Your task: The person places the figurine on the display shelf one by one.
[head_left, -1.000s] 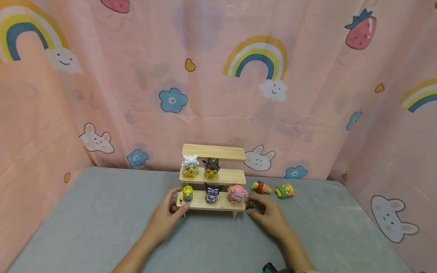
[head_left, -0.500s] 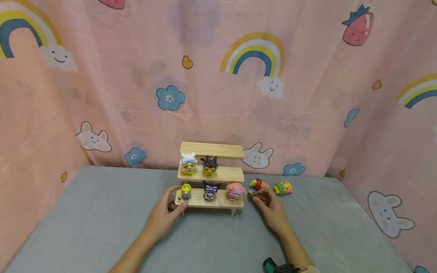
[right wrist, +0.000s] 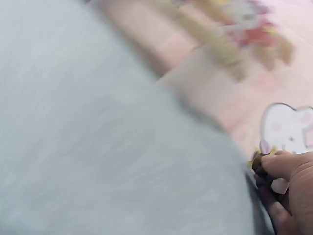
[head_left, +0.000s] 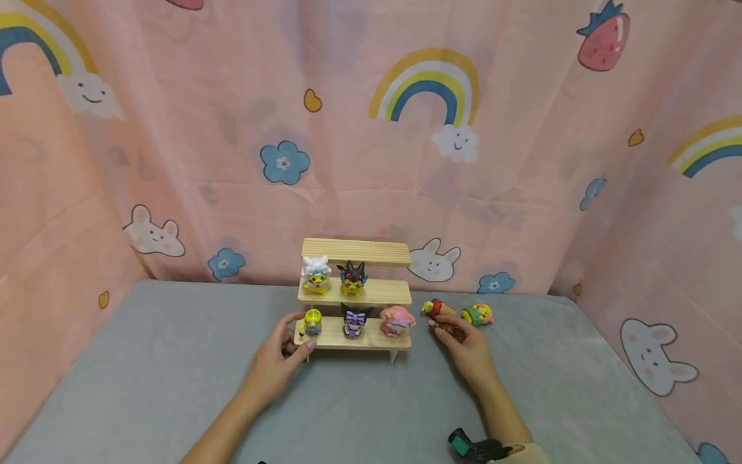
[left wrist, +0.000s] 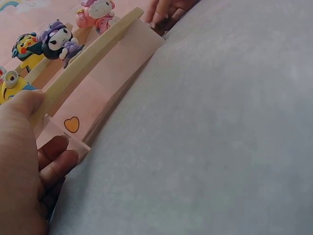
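Note:
My left hand (head_left: 271, 362) grips the left end of a three-step wooden display stand (head_left: 371, 341). In the left wrist view its thumb lies on the lowest step, and the other fingers curl by the clear side leg (left wrist: 63, 134). Along that step stand a yellow minion figurine (head_left: 313, 321), a black-and-purple figurine (head_left: 353, 322) and a pink figurine (head_left: 397, 321). To the right of the stand, my right hand (head_left: 472, 354) pinches a small dark-brown figurine (right wrist: 257, 161), mostly hidden by the fingers. Just behind those fingers lies an ice-cream-cone figurine (head_left: 436, 308).
Two yellow figurines, one in a white hood (head_left: 315, 276) and one in a black hood (head_left: 353, 278), stand on the middle step. A green-and-yellow figurine (head_left: 478, 314) lies at the right on the grey tabletop (head_left: 359, 412). A pink printed curtain (head_left: 342, 206) hangs behind.
My right hand has moved away from the stand's right end, back and to the right, with the dark-brown figurine. My left hand keeps its grip. The head view has shifted slightly.

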The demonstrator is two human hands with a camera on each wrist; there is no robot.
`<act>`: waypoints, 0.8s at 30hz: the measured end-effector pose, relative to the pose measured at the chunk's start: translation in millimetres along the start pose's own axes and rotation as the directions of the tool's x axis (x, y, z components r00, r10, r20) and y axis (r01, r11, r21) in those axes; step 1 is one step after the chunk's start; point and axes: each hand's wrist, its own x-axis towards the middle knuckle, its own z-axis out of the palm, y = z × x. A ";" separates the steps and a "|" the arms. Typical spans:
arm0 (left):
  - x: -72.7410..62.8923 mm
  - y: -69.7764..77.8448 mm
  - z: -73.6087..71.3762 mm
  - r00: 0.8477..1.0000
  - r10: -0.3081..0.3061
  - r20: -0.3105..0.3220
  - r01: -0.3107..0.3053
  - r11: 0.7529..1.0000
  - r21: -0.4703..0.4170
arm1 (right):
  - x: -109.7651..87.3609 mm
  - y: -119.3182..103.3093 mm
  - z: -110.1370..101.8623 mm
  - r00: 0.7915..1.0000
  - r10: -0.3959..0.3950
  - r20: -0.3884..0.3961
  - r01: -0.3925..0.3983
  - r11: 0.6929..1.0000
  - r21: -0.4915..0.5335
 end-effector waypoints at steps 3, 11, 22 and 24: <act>0.1 1.2 -0.3 1.000 -0.005 0.004 0.005 1.000 0.000 | -1.8 0.0 5.3 0.997 -0.082 -0.002 0.080 0.981 -0.176; 0.1 3.5 -0.5 1.000 -0.004 0.013 0.004 1.000 0.003 | -5.0 2.9 11.0 0.946 -0.321 0.044 0.308 0.846 -0.435; 0.5 1.7 -0.4 1.000 -0.013 0.007 0.013 1.000 0.000 | -5.1 4.4 10.9 0.927 -0.372 0.053 0.360 0.838 -0.409; 0.4 1.6 -0.6 1.000 -0.012 0.008 0.012 1.000 -0.003 | -5.1 4.8 11.0 0.927 -0.371 0.048 0.358 0.842 -0.404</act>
